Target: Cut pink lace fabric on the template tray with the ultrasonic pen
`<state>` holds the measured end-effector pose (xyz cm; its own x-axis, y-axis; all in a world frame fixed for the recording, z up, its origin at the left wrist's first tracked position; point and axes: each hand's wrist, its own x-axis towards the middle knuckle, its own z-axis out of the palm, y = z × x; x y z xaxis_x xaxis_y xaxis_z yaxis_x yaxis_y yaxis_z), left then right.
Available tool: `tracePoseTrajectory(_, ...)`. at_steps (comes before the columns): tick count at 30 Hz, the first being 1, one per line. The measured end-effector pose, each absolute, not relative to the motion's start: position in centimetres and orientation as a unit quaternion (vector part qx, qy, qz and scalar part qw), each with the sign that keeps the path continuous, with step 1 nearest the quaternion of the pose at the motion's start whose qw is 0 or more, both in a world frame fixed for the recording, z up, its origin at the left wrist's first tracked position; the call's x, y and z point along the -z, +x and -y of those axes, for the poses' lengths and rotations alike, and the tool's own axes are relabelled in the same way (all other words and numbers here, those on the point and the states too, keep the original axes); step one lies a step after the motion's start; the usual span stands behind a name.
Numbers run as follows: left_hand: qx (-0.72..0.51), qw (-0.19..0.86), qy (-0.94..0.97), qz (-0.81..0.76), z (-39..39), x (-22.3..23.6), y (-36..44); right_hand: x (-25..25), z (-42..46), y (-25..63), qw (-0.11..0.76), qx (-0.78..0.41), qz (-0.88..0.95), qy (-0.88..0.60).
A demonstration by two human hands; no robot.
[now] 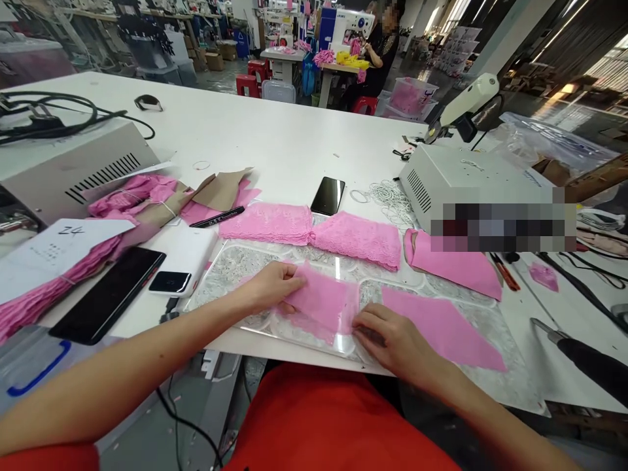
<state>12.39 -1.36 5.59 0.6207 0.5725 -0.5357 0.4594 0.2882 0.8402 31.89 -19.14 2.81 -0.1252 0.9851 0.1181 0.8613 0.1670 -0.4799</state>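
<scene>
A thin pink fabric piece (pixel 330 297) stretches between my two hands, over a clear plastic sheet (pixel 230 265) with a grey-white pattern. At its upper left corner my left hand (pixel 277 286) pinches it between thumb and fingers. My right hand (pixel 390 335) is closed at the lower right edge, fingers bent; the exact hold of its fingertips is partly hidden. Just right of that hand, a pink fabric panel (pixel 439 324) lies flat on the sheet. Beyond my hands lie two stacks of pink lace pieces, a left stack (pixel 267 224) and a right stack (pixel 360 239).
A black phone (pixel 328 195) lies behind the stacks, near white elastic cord (pixel 390 198). Folded pink fabric (pixel 454 265) is at right, before a grey machine box (pixel 471 176). At left are a large phone (pixel 110 294), a power bank (pixel 189 258) and pink bundles (pixel 132 196).
</scene>
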Motion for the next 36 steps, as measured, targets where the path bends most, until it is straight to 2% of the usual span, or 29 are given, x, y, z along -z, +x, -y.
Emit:
tracePoseTrajectory(7, -0.021, 0.603, 0.66, -0.448, -0.3, -6.1, 11.4, -4.3, 17.4, 31.6, 0.244, -0.151, 0.744, -0.604)
tracePoseTrajectory(13, 0.001, 0.514, 0.728, -0.453, -0.8, -5.8, 9.3, -3.6, 17.0, 29.5, 0.218, -0.101, 0.798, -0.553)
tracePoseTrajectory(19, -0.007, 0.356, 0.826, -0.437, -0.2, -6.1, 8.0, -3.3, 16.9, 29.1, 0.205, -0.104, 0.806, -0.546)
tracePoseTrajectory(22, -0.042, 0.261, 0.858, -0.441, 0.2, -6.1, 7.2, -3.4, 16.7, 29.6, 0.234, -0.096, 0.794, -0.553)
tracePoseTrajectory(25, -0.108, 0.166, 0.925, -0.324, 0.6, -5.0, 6.7, -3.3, 16.2, 30.0, 0.254, -0.042, 0.78, -0.57)
tracePoseTrajectory(29, -0.126, 0.081, 0.984, -0.092, 0.7, -3.1, 6.5, -2.8, 15.5, 30.1, 0.217, 0.011, 0.786, -0.579)
tracePoseTrajectory(31, -0.116, 0.056, 0.988, -0.083, 0.3, -2.6, 6.2, -2.5, 15.4, 30.0, 0.204, 0.019, 0.786, -0.583)
tracePoseTrajectory(36, -0.156, -0.062, 0.969, -0.18, -1.5, -2.7, 4.2, -2.2, 15.4, 30.1, 0.19, 0.007, 0.786, -0.588)
